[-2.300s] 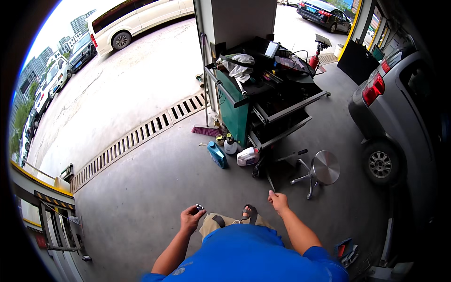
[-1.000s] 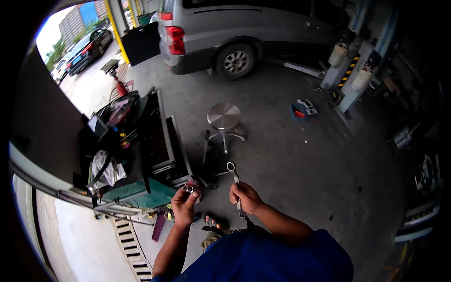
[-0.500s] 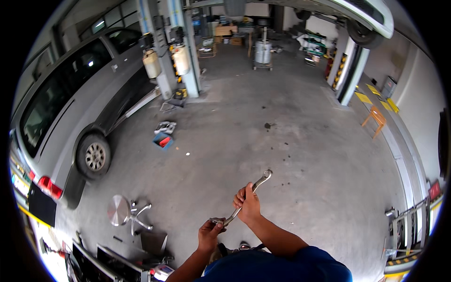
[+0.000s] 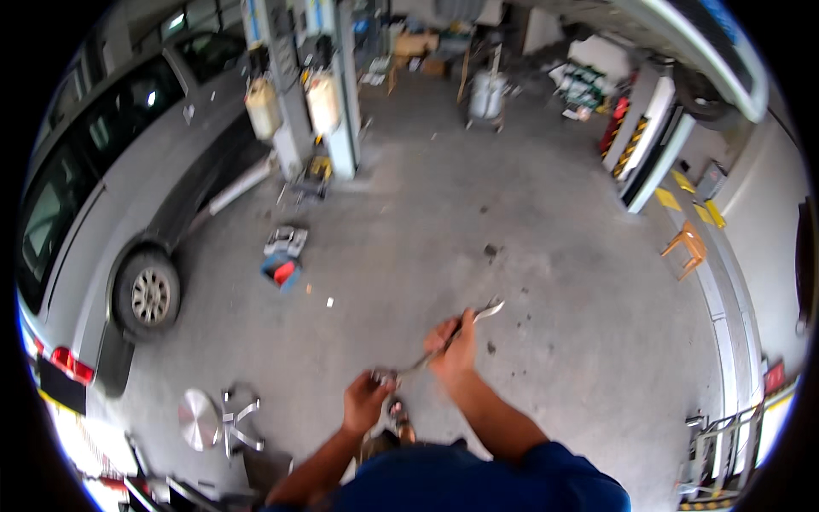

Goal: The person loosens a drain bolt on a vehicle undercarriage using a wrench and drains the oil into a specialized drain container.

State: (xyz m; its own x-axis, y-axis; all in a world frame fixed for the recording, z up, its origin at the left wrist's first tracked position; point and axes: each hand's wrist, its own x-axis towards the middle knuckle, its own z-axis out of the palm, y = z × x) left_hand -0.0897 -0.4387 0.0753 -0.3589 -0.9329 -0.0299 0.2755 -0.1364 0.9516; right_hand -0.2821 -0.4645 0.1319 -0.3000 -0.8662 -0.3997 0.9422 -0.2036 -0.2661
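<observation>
A long silver ring wrench [image 4: 413,369] spans my two hands above the floor, slanting up to the right. My right hand [image 4: 455,348] is closed around its upper part, and the far tip sticks out past the fingers, seen nearly edge-on. At the lower end, my left hand [image 4: 365,401] pinches the wrench with thumb and fingers. Motion blur softens the fingers and the tool.
Left stands a grey van [image 4: 81,213] beside lift posts [image 4: 341,111]. A blue bin [image 4: 280,270] and a round-seated stool [image 4: 199,420] lie on the floor [image 4: 384,230]. Right are an orange stool [image 4: 685,250] and a metal rack [image 4: 725,452]. A raised vehicle [image 4: 708,51] hangs upper right.
The wrench has rolled, so its far ring now shows edge-on. Both hands have shifted slightly, the left one leftward, keeping their hold. The view has tilted and a foot is further forward.
</observation>
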